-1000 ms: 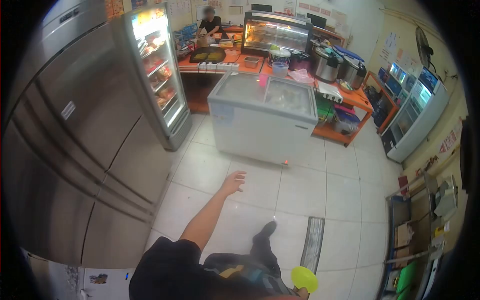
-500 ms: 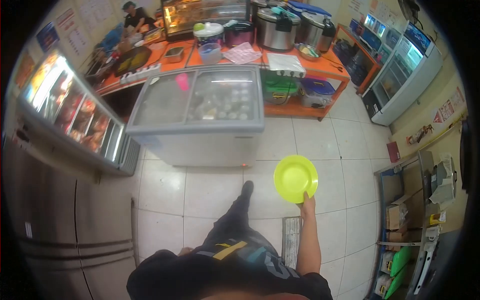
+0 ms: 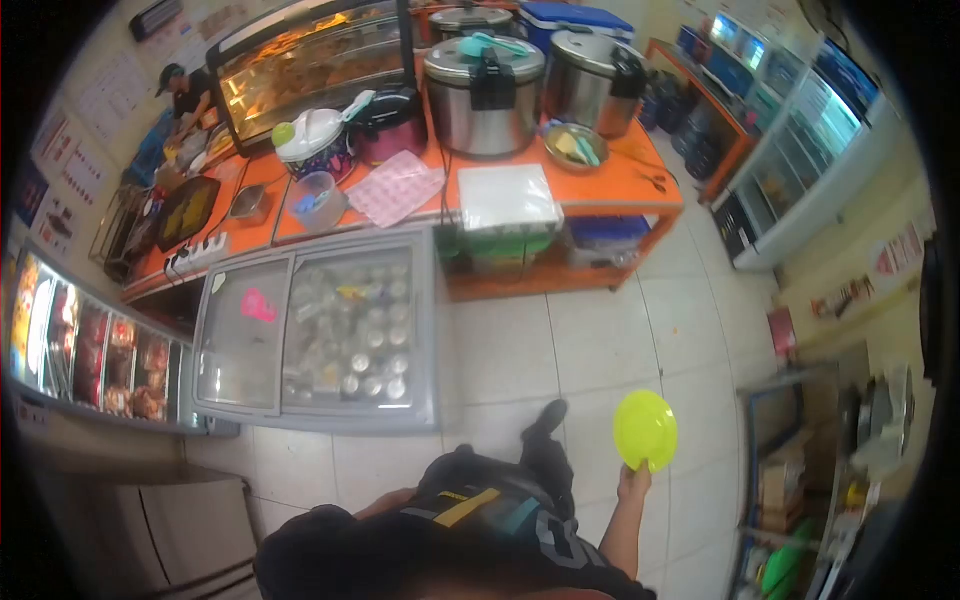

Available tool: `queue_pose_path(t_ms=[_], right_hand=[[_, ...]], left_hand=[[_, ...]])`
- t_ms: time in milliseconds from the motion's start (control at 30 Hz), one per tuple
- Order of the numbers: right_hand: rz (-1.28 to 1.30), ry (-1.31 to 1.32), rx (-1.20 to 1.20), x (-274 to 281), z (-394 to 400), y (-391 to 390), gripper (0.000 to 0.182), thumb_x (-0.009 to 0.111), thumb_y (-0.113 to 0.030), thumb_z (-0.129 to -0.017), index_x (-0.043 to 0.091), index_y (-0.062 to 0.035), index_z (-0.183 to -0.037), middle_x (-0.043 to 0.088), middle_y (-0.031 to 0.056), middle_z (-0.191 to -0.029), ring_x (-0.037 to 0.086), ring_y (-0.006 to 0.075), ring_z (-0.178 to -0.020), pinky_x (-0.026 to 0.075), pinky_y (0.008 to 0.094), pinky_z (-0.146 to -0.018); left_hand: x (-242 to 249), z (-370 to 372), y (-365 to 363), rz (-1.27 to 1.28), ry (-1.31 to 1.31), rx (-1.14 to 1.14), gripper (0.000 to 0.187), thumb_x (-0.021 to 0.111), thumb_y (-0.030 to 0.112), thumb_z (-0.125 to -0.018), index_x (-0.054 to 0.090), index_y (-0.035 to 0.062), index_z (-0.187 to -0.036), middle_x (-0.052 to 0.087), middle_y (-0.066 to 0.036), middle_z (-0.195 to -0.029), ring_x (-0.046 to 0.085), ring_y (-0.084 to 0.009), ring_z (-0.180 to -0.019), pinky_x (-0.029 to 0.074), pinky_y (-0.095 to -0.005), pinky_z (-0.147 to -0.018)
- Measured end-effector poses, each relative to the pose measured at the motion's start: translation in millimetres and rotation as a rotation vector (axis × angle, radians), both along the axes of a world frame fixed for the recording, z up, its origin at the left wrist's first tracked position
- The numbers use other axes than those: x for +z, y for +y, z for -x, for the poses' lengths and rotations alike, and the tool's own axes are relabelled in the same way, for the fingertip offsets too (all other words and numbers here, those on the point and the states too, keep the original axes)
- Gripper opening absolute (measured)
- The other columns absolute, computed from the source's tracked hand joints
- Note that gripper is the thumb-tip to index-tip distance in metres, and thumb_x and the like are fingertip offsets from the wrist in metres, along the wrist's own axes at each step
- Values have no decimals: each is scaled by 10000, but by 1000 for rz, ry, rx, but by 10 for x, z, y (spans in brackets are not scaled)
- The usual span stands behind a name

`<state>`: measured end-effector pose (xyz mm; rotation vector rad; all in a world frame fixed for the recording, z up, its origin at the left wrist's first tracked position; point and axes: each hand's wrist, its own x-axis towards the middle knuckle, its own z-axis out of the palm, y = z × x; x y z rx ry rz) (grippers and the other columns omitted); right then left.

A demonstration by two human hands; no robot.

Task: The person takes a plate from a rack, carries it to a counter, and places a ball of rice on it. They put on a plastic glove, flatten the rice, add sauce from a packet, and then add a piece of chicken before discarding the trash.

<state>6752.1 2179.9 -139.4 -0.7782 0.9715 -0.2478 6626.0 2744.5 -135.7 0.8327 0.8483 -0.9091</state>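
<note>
A yellow-green plate (image 3: 645, 428) is held out over the floor to the right of my body. My right hand (image 3: 634, 484) is closed on its near rim, with the thumb on the upper face. The plate's surface looks bare. Low at my left side, a small part of my left hand or wrist (image 3: 392, 502) shows beside the black shirt; its fingers are hidden. The chest freezer (image 3: 432, 330) stands ahead on the left, with cans visible through its glass top.
An orange table (image 3: 405, 220) holds large steel cookers (image 3: 485, 115), a metal bowl (image 3: 576, 146), a pink checkered cloth (image 3: 396, 188) and a heated display case (image 3: 310, 75). Another person (image 3: 190, 100) works at the far left. Shelving (image 3: 790, 470) stands at right, and a glass-door fridge (image 3: 800, 155) beyond.
I have stepped forward, so the freezer and orange table are nearer and further left in view. My right hand, still holding the plate, sits lower and further right in view.
</note>
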Motion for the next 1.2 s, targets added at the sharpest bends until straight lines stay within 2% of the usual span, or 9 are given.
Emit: queue_pose_path(t_ms=[233,400,567,633,767,800,900,1033,1200], right_hand=[[56,23,111,262,-2730,-987,375,532,-176,-1039,457,-58,-1386,599,127,-1254,611,246,-1111,560,379,-869],[323,-2,475,949,-4999,-808,432,615,-144,-988,454,-37,-1374,629,154,-1174,689,250,-907,602,357,-649],[465,17,679,954,-6655,-661,440,676,-145,-953,472,-40,-1327,665,131,-1092,700,235,-821,566,330,-572],[460,-17,748,809,-7139,-666,412,683,-139,-948,490,-39,-1298,676,122,-1061,701,232,-793,557,332,-555],[397,-52,788,666,-7550,-694,389,661,-144,-963,504,-36,-1303,665,133,-1106,701,230,-871,575,341,-607],[383,-67,798,493,-7638,-773,380,649,-142,-971,507,-38,-1307,663,136,-1117,701,230,-895,578,344,-619],[290,-66,864,466,-8037,-758,367,602,-147,-999,497,-53,-1339,643,139,-1178,685,235,-970,580,360,-687],[168,-40,975,471,-8133,-800,358,571,-179,-1014,507,-42,-1338,571,136,-1283,606,270,-1154,561,409,-883],[154,-7,990,544,-8268,-928,412,614,-179,-989,478,-58,-1359,619,114,-1158,648,201,-966,563,357,-816]], left_hand=[[236,-1862,-1454,67,-69,230,639,491,569,-919,557,127,-1375,561,-126,-1363,530,-285,-1265,416,-424,-1072],[616,-3201,-2287,124,-144,380,725,441,655,-948,520,125,-1436,531,-129,-1441,502,-286,-1321,392,-437,-1100],[1004,-4430,-2605,166,-76,152,918,306,803,-918,357,133,-1544,407,-91,-1560,442,-281,-1380,344,-436,-1143],[585,-4807,-2713,111,-42,128,928,304,815,-908,373,136,-1537,401,-103,-1563,426,-290,-1391,339,-448,-1146],[823,-5807,-2894,-26,-52,110,947,300,835,-891,385,142,-1531,396,-119,-1561,400,-307,-1403,336,-469,-1147],[333,-5900,-2901,355,-54,212,946,299,835,-892,385,143,-1531,396,-124,-1559,391,-316,-1408,332,-474,-1148],[1308,-6550,-2973,99,-35,91,931,317,827,-895,402,145,-1522,425,-125,-1539,402,-316,-1401,329,-480,-1151],[872,-6782,-3131,115,-37,102,944,438,772,-897,220,167,-1588,296,-115,-1610,315,-303,-1457,302,-487,-1164],[706,-6932,-3447,59,-55,270,1091,580,695,-873,-50,193,-1609,102,-102,-1670,177,-289,-1514,244,-479,-1183]])
